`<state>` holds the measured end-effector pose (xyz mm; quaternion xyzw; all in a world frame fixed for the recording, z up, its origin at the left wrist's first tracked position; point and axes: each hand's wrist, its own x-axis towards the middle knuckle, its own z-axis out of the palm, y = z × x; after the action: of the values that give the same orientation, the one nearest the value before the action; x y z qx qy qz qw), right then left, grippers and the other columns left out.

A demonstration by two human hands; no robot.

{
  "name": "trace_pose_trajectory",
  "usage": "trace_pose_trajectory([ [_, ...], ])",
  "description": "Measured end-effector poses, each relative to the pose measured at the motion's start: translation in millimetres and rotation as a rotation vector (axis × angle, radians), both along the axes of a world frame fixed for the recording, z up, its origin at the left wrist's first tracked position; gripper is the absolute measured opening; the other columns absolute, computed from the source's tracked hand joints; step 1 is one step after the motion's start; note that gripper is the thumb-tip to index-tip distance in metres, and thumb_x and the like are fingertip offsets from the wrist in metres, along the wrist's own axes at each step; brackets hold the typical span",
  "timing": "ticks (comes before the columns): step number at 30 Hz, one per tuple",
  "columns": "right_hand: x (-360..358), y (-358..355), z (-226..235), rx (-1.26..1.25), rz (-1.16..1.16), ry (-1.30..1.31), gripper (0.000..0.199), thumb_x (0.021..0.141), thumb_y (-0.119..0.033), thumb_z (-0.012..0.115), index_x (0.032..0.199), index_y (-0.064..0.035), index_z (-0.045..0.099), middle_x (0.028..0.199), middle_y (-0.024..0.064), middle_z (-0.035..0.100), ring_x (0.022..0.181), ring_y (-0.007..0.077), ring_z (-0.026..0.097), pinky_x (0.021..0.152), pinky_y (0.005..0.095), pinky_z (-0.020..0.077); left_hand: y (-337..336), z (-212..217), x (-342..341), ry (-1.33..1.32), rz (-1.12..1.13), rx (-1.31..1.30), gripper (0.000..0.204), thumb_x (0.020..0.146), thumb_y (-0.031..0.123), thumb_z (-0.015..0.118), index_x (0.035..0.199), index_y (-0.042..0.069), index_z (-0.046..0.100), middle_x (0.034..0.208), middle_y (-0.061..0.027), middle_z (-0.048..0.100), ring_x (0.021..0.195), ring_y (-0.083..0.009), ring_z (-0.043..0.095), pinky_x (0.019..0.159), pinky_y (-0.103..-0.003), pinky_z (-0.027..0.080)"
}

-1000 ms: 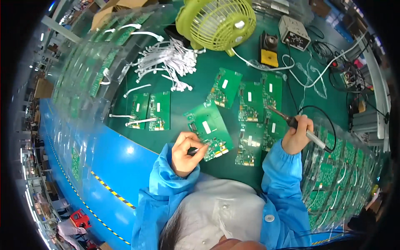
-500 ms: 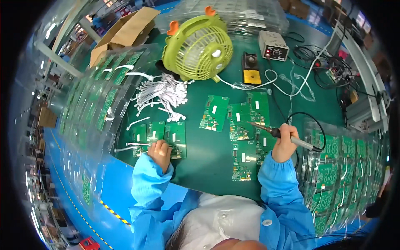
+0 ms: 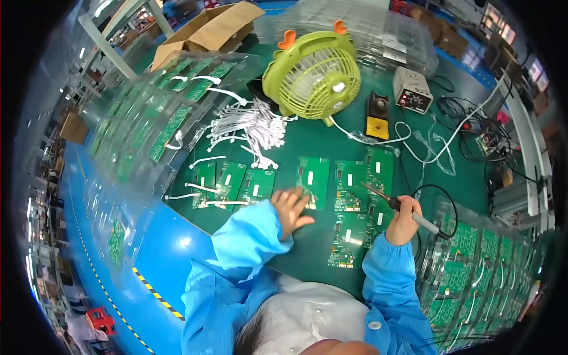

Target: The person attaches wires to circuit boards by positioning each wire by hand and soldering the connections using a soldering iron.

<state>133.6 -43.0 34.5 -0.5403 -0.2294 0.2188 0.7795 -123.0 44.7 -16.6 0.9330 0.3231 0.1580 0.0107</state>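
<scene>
My right hand (image 3: 403, 221) grips a soldering iron (image 3: 427, 225), its tip pointing left above a cluster of green circuit boards (image 3: 349, 177). My left hand (image 3: 291, 212) has its fingers spread, the fingertips at the lower left edge of a single circuit board (image 3: 315, 171) in the middle of the mat. Left of that hand lie three more boards; the nearest board (image 3: 260, 178) is partly covered by my sleeve. Thin white cables (image 3: 220, 203) with connectors rest across these boards. Beyond them is a heap of white cables (image 3: 251, 127).
A green fan (image 3: 313, 77) stands at the back, beside a soldering station (image 3: 413, 89) and an iron stand with yellow sponge (image 3: 377, 118). Clear trays of boards flank me, a left tray (image 3: 195, 127) and a right tray (image 3: 435, 260). An open carton (image 3: 213, 29) sits far left.
My left hand has moved right, off the left-hand boards to the middle board, and its fingers have spread. The middle board sits straighter. My right hand still holds the soldering iron. The view has shifted.
</scene>
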Motion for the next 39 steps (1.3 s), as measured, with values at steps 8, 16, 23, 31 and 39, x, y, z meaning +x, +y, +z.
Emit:
trace_pose_trajectory([
  [8, -4.3, 5.0, 2.9, -0.014, 0.112, -0.003, 0.010, 0.082, -0.011, 0.057, 0.081, -0.0029, 0.062, 0.073, 0.0041, 0.056, 0.058, 0.0081, 0.042, 0.051, 0.0180, 0.0327, 20.1, 53.6, -36.0, -0.253, 0.016, -0.184, 0.034, 0.080, 0.017, 0.060, 0.110, 0.002, 0.056, 0.097, -0.0137, 0.061, 0.082, -0.0270, 0.060, 0.070, -0.033, 0.048],
  [16, -8.6, 4.3, 15.6, 0.004, 0.148, 0.096, 0.009, 0.083, -0.011, 0.057, 0.084, -0.0029, 0.062, 0.076, 0.0044, 0.057, 0.058, 0.0079, 0.042, 0.052, 0.0184, 0.0334, 180.0, -3.9, -192.7, 0.419, 0.562, 0.038, 0.021, 0.077, 0.014, 0.047, 0.091, 0.009, 0.061, 0.088, -0.0115, 0.063, 0.076, -0.0339, 0.058, 0.066, -0.042, 0.046],
  [23, -7.8, 0.5, 17.8, -0.007, 0.198, 0.002, 0.012, 0.077, -0.005, 0.062, 0.088, -0.0003, 0.063, 0.078, 0.0060, 0.061, 0.063, 0.0098, 0.049, 0.059, 0.0196, 0.0388, 168.8, 28.0, -166.8, 0.238, 0.368, 0.386, 0.019, 0.073, 0.007, 0.052, 0.089, 0.010, 0.062, 0.084, -0.0077, 0.058, 0.075, -0.0261, 0.056, 0.064, -0.037, 0.045],
  [31, -12.7, -2.0, 23.8, 0.049, 0.286, -0.113, 0.028, 0.074, 0.004, 0.060, 0.101, 0.0007, 0.061, 0.089, 0.0107, 0.064, 0.072, 0.0131, 0.055, 0.065, 0.0209, 0.0445, 58.9, 115.9, -37.2, -0.620, 0.056, -0.001, 0.021, 0.078, -0.002, 0.053, 0.097, 0.000, 0.061, 0.078, -0.0073, 0.049, 0.063, -0.0174, 0.051, 0.056, -0.026, 0.043],
  [39, -28.3, -2.5, 31.6, 0.107, 0.384, 0.049, 0.026, 0.075, 0.006, 0.060, 0.100, 0.0006, 0.061, 0.089, 0.0126, 0.062, 0.068, 0.0157, 0.058, 0.064, 0.0235, 0.0474, -8.7, 80.8, 45.8, -1.200, -0.054, -1.102, 0.019, 0.087, 0.000, 0.046, 0.098, -0.005, 0.061, 0.099, -0.0089, 0.050, 0.073, -0.0136, 0.048, 0.066, -0.021, 0.039],
])
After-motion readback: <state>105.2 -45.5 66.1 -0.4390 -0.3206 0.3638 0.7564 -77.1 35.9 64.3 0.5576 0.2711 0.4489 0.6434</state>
